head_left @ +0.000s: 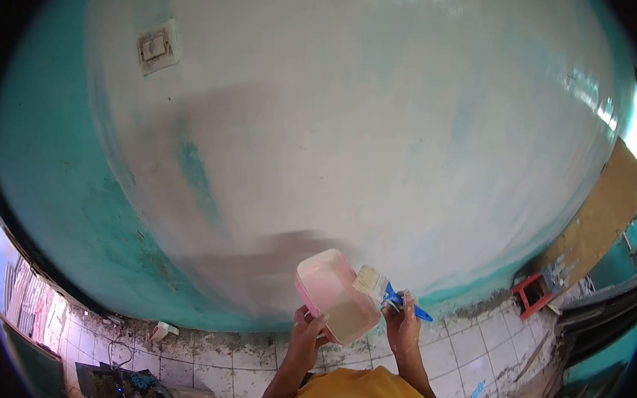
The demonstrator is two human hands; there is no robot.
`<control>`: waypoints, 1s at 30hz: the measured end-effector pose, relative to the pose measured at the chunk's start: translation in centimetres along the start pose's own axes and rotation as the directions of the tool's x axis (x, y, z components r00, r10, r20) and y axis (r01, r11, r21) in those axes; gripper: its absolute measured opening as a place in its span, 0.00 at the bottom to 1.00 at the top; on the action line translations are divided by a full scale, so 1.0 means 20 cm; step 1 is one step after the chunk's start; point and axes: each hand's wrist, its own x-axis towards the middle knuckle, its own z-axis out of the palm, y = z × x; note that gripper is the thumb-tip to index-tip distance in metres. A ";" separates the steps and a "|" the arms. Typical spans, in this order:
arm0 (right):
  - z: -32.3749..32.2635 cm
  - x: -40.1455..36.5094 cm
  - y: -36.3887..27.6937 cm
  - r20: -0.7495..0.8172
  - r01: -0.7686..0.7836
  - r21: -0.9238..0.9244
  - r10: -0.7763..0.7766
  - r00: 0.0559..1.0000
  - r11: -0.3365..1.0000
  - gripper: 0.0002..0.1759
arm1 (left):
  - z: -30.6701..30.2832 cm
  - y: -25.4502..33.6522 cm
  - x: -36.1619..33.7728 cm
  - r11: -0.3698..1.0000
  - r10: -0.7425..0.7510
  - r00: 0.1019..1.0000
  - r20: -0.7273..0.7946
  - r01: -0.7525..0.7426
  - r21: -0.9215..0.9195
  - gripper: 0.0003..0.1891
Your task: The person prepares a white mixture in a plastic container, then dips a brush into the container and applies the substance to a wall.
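Observation:
My left hand (308,328) grips a pink plastic container (323,280) by its left side, its fingers wrapped over the edge. Pale, whitish liquid lies in the lower part of the tilted container. In my right hand (403,326) is a paintbrush (389,292) with a blue handle, held with the bristles up and to the left. Those bristles are coated whitish and overlap the container's right rim in this view. Before both hands rises a wall (344,146) coated mostly in whitish paint, with teal showing through in patches.
A light switch (155,48) sits high on the wall at the left. Dirty white tiles (213,378) cover the floor. A red stool-like object (532,296) and a brown board (602,214) stand at the right. Dark clutter (122,390) lies on the floor at lower left.

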 end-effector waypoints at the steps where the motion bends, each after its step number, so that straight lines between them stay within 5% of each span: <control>1: -0.03 0.03 -0.01 -0.007 -0.033 0.031 0.034 0.999 0.999 0.14 | 0.02 -0.01 0.00 1.000 -0.023 1.000 -0.006 0.023 0.003 0.33; 9: -0.10 0.18 -0.10 0.180 -0.121 0.145 0.095 0.979 0.982 0.14 | 0.17 -0.17 -0.05 0.999 -0.010 1.000 -0.019 0.009 -0.039 0.35; 15: -0.07 0.27 -0.11 0.268 -0.289 0.012 0.275 0.923 0.957 0.20 | 0.20 -0.23 -0.05 0.995 0.041 0.994 -0.104 -0.050 -0.085 0.33; 20: 0.16 0.47 -0.12 0.420 -0.189 -0.051 0.193 0.887 0.981 0.25 | 0.13 -0.16 -0.08 0.977 0.158 0.970 -0.184 -0.180 -0.114 0.30; 24: 0.60 0.60 -0.43 0.401 0.132 -0.306 0.002 0.916 0.943 0.28 | 0.12 -0.10 -0.13 0.947 0.217 0.960 -0.176 -0.251 -0.202 0.30; 26: 0.83 0.64 -0.68 0.549 0.463 -0.451 -0.173 0.818 0.763 0.30 | 0.10 -0.07 -0.15 0.940 0.227 0.956 -0.187 -0.266 -0.215 0.30; 30: 1.37 0.60 -1.08 0.756 0.828 -0.277 -0.420 0.501 0.488 0.28 | 0.03 -0.01 -0.16 0.934 0.241 0.956 -0.170 -0.276 -0.227 0.31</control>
